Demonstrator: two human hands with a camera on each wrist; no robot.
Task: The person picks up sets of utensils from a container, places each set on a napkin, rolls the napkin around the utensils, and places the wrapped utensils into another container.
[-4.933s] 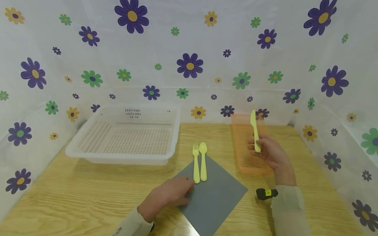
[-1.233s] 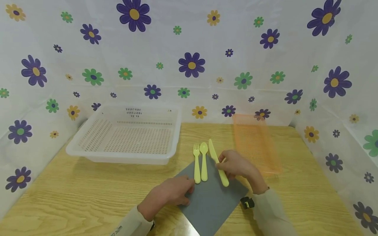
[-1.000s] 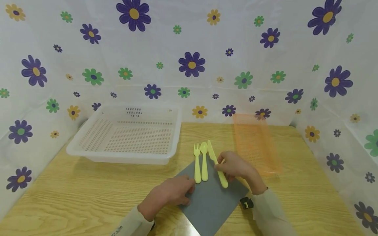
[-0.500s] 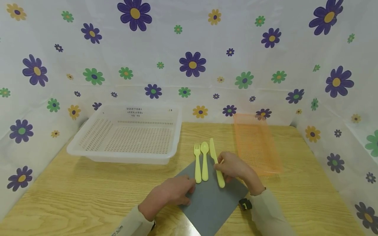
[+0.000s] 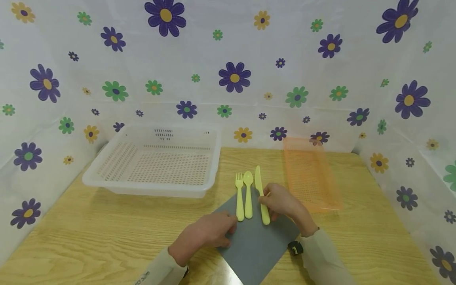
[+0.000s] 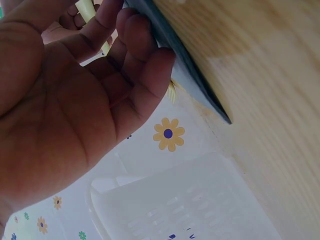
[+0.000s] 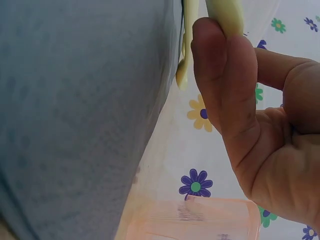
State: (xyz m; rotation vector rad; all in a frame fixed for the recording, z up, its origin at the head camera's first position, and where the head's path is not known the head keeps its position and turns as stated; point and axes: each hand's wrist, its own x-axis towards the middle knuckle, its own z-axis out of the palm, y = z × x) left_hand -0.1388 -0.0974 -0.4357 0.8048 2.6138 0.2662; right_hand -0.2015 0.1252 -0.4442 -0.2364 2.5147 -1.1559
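Observation:
My right hand (image 5: 281, 201) pinches the handle of a pale yellow plastic knife (image 5: 265, 215) over the grey square mat (image 5: 254, 247). The blade points away from me, past the mat's far edge. To its left lie a matching spoon (image 5: 248, 200) and fork (image 5: 240, 200), side by side, handles on the mat. My left hand (image 5: 204, 233) rests with loosely bent fingers at the mat's left edge, beside the fork's handle end. In the left wrist view its fingertips touch the mat (image 6: 185, 60). The right wrist view shows the knife handle (image 7: 227, 15) between finger and thumb.
A white perforated basket (image 5: 153, 188) stands at the back left of the wooden table (image 5: 117, 237). An orange mesh basket (image 5: 310, 174) is at the back right, just beyond my right hand. Flower-printed sheeting (image 5: 199, 51) encloses the back and sides.
My right hand has brought the knife left and down from above the orange basket to the mat. Lately the knife has turned to lie nearly parallel with the spoon. My left hand stays put.

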